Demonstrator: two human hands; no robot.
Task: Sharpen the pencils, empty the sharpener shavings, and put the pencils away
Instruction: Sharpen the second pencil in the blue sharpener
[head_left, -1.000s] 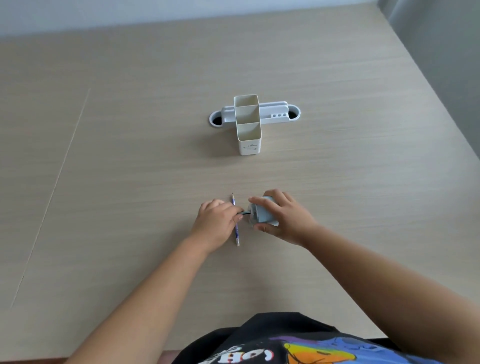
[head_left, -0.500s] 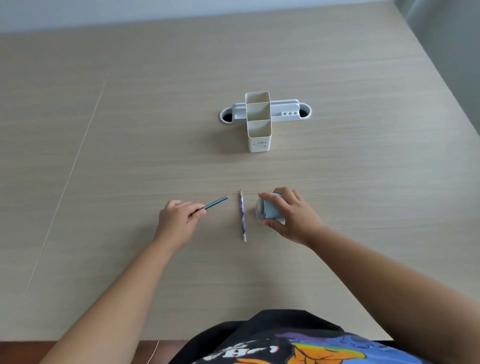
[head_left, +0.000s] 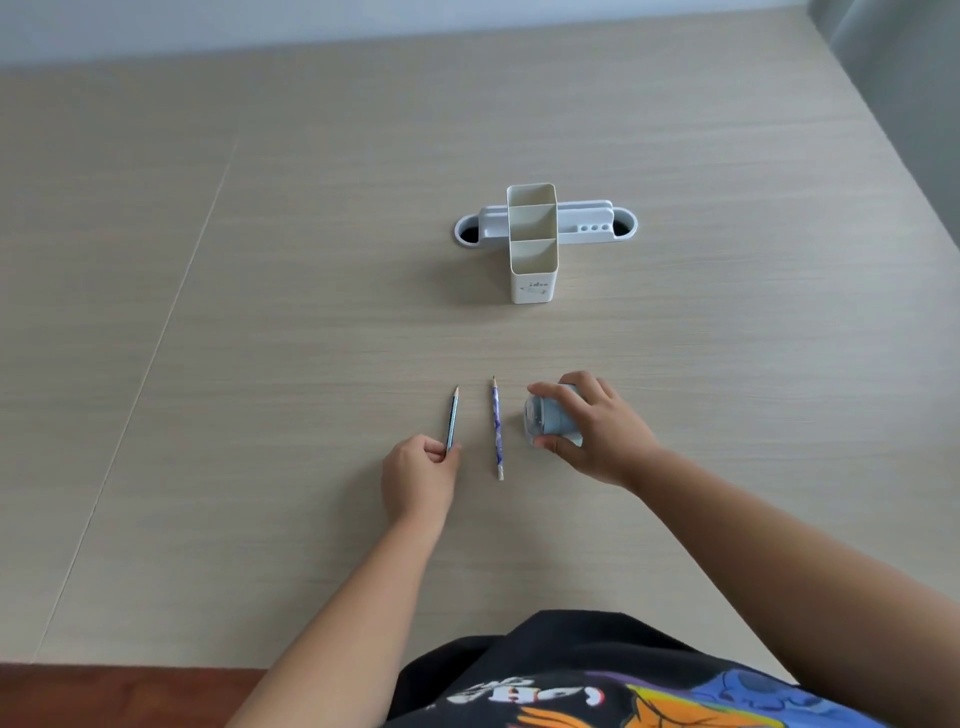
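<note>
- Teal pencil (head_left: 452, 422) lies point-away on the tabletop (head_left: 260, 312), its rear end pinched between the left hand (head_left: 418, 475) thumb and fingers (head_left: 439, 451); if the pinch opens with a flick, I judge the round shaft could roll left or into the patterned blue pencil (head_left: 497, 427) just beside it.
- Right hand (head_left: 589, 428) wraps the pale blue sharpener (head_left: 548, 420), thumb in front and fingers curled over its top; it seems to lie on its side, so shavings may spill if the cover is loose.
- White pen holder (head_left: 532, 241) stands well beyond both pencils, its compartments open and without pencils.
- Compared with half a second ago, the teal pencil has come down from a raised, slanted hold to lie parallel to the other pencil; the right hand keeps its grip.
</note>
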